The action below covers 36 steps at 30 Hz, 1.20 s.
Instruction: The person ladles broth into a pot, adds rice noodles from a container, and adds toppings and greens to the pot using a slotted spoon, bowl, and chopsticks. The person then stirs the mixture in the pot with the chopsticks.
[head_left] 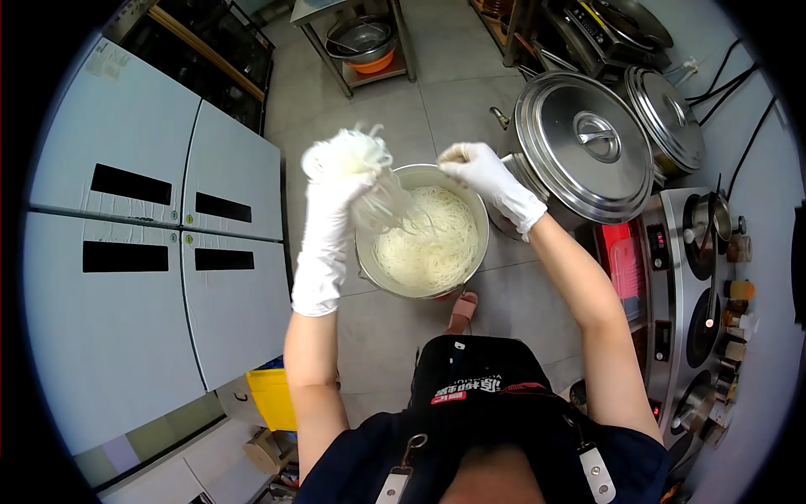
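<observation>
Left hand [337, 189], gloved in white, is closed around a bunch of pale noodles [348, 153], strands trailing over the open pot [482, 228]; the right hand [485, 172], apart from it, hovers by the rim, fingers curled (whether they pinch anything, I cannot tell); more noodles [428, 252] lie inside the pot.

The pot [418, 177] is smooth metal, and the noodles [424, 252] inside it look moist, with a soft sheen. Over the pot, the left hand [337, 189] and right hand [487, 175] wear thin white gloves, smooth but creased toward the cuffs. Right of the pot, the big lid [550, 113] is polished, reflective metal. Left of it, the cabinet doors [126, 323] are smooth, faintly glossy panels. Around it, the floor tiles [525, 294] look matt.
</observation>
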Motion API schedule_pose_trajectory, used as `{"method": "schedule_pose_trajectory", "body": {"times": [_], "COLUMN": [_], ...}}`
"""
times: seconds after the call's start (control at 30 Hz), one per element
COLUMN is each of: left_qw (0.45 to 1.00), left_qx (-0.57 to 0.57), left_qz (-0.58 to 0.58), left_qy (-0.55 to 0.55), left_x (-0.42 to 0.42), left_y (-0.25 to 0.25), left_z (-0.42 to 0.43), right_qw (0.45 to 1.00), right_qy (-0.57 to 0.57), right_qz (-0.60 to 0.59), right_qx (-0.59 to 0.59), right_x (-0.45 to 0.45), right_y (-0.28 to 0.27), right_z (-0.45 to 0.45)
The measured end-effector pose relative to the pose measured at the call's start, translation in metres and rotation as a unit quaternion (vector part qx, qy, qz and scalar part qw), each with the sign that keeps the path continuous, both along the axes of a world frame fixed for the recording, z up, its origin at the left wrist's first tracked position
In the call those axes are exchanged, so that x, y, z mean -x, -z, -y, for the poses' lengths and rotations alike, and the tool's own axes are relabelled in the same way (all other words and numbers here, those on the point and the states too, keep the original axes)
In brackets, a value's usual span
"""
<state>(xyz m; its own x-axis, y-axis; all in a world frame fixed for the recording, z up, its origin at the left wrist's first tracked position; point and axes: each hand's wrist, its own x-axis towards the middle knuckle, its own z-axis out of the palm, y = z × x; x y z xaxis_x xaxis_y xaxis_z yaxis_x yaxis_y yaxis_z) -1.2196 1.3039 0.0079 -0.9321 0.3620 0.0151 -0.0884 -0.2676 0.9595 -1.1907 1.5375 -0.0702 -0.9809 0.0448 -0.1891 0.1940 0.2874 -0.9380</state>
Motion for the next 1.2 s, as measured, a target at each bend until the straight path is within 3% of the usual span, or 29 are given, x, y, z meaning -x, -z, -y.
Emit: {"method": "schedule_pose_trajectory", "body": {"times": [0.13, 0.33, 0.43, 0.5, 0.67, 0.77, 0.83, 0.87, 0.93, 1.07, 1.1, 1.17, 1.2], "left_qw": [0.996, 0.986, 0.986, 0.983, 0.984, 0.977, 0.972, 0.971, 0.971, 0.979, 0.981, 0.978, 0.965], "left_qx": [0.015, -0.024, -0.051, -0.09, -0.083, -0.094, -0.093, -0.088, -0.096, -0.098, -0.073, -0.017, 0.014], "left_qz": [-0.086, -0.159, -0.146, -0.147, -0.15, -0.167, -0.187, -0.182, -0.178, -0.1, -0.134, -0.197, -0.251], "left_qy": [-0.021, -0.05, -0.054, 0.064, 0.059, 0.091, 0.108, 0.125, 0.131, 0.15, 0.122, 0.059, 0.077], "left_x": [-0.001, 0.013, 0.017, 0.023, 0.016, 0.004, -0.011, -0.008, -0.021, -0.056, -0.079, -0.125, -0.133], "left_y": [-0.073, -0.144, -0.175, -0.192, -0.228, -0.241, -0.248, -0.252, -0.254, -0.255, -0.252, -0.245, -0.24], "left_z": [0.001, 0.015, 0.019, 0.025, 0.015, 0.001, -0.016, -0.019, -0.033, -0.062, -0.077, -0.109, -0.119], "right_qw": [0.996, 0.989, 0.998, 0.993, 0.982, 0.974, 0.983, 0.953, 0.966, 0.976, 0.978, 0.957, 0.965], "right_qy": [-0.027, -0.044, -0.045, -0.061, -0.056, -0.046, -0.044, 0.029, 0.019, 0.063, 0.087, 0.111, 0.108], "right_qz": [0.037, 0.126, 0.047, -0.061, -0.18, -0.186, -0.127, -0.251, -0.221, -0.193, -0.174, -0.262, -0.236], "right_qx": [-0.081, -0.066, -0.021, -0.084, 0.019, 0.117, 0.127, 0.169, 0.132, 0.081, 0.071, 0.063, 0.041], "right_x": [-0.02, -0.049, -0.06, -0.062, -0.062, -0.062, -0.07, -0.066, -0.083, -0.172, -0.198, -0.256, -0.29], "right_y": [0.056, 0.057, 0.059, 0.055, -0.012, -0.047, -0.078, -0.069, -0.064, -0.118, -0.131, -0.151, -0.171], "right_z": [-0.017, -0.016, -0.01, -0.003, 0.036, 0.057, 0.061, 0.074, 0.057, 0.012, 0.0, -0.02, -0.032]}}
